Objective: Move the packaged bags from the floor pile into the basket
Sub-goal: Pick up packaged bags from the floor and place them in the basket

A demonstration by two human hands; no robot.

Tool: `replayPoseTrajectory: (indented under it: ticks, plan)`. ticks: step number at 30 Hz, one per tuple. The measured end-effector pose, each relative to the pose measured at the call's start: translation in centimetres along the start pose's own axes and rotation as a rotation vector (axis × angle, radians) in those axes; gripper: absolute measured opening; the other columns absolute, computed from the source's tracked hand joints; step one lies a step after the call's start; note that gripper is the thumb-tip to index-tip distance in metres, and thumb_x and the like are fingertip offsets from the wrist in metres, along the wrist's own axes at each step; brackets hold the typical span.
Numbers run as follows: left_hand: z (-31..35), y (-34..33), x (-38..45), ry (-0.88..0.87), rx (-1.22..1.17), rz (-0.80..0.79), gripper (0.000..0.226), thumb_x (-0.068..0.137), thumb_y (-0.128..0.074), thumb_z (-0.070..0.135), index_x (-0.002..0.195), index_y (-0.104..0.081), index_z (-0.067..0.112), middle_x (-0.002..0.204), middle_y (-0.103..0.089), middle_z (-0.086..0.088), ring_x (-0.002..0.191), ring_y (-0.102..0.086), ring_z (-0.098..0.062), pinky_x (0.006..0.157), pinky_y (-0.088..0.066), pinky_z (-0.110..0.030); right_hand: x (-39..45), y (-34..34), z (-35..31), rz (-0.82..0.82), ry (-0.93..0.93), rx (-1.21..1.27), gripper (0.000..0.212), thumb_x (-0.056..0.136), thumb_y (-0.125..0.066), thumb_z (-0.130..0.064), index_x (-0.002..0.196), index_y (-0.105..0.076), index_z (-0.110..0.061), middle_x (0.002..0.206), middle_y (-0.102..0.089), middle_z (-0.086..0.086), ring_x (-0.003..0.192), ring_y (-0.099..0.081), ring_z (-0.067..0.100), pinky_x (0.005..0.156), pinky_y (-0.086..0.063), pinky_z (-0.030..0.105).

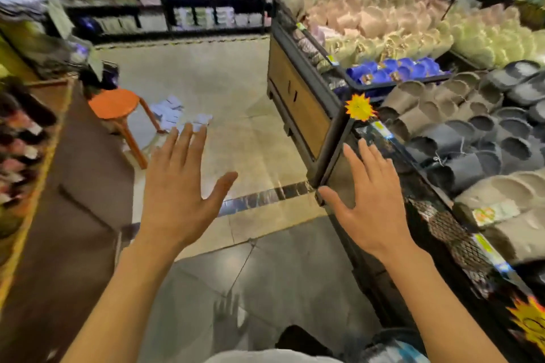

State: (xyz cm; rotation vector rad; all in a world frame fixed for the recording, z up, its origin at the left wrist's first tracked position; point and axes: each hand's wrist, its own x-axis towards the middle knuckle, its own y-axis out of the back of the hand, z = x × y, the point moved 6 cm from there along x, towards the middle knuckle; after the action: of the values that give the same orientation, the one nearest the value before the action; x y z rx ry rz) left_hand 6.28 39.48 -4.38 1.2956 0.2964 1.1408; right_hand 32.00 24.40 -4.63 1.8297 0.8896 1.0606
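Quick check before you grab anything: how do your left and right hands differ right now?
The left hand hangs over bare floor, its fingertips lined up with the white bags beside the orange stool. The right hand is in front of the slipper display bin. The left hand appears larger in view. Both are open, palm down, fingers spread, holding nothing.

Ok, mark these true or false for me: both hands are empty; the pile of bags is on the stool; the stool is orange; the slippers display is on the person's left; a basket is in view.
1. Both hands are empty. True: the left hand and right hand are spread open, holding nothing.
2. The bag pile sits on the stool. False: the pile of white bags lies on the floor beside the stool.
3. The stool is orange. True.
4. The slippers display is on the left. False: the slippers are on the right.
5. A basket is in view. False: none can be made out.
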Motion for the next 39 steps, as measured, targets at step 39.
replayPoseTrajectory:
  ticks: [39]
  plan:
    - [-47.5,-17.2,61.7,0.480,-0.059,0.045,0.105,0.083,-0.053,0.081,0.160,-0.034,0.013,0.161,-0.043,-0.013,0.149,-0.040,-0.033,0.119,-0.033,-0.052,79.1,-41.3,-21.2,-0.364,0.269,0.236,0.103,0.083,-0.032,-0.088,0.165,-0.017,-0.028,0.174,-0.012,0.001,0.161,-0.009,0.020,0.129,-0.005,0.038]
